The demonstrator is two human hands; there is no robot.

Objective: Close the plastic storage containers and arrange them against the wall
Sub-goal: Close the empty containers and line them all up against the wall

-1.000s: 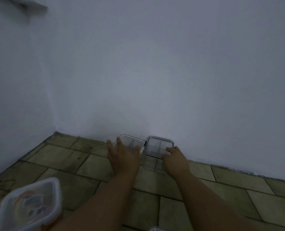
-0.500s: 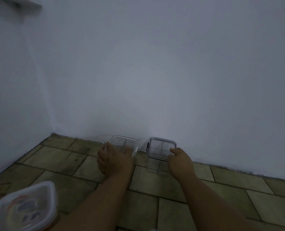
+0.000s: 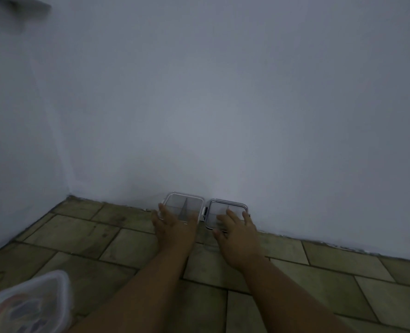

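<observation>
Hands, fingers straight and spread, rest on two clear containers side by side against the wall [image 3: 223, 116]. Left hand [image 3: 175, 231] touches the left container [image 3: 184, 205], right hand [image 3: 235, 239] the right container [image 3: 219, 207].

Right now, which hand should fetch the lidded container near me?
Left, probably: the lidded container lies left of the left hand; the right hand would have to cross the left arm.

Two clear square containers stand side by side on the floor [image 3: 91, 236], backs at the wall [image 3: 223, 116].
- Left container [image 3: 175, 204]: pale-rimmed lid, central divider.
- Right container [image 3: 217, 208]: dark-rimmed lid.
- Third container [image 3: 31, 304]: lidded, near left, well apart, blurred.
</observation>
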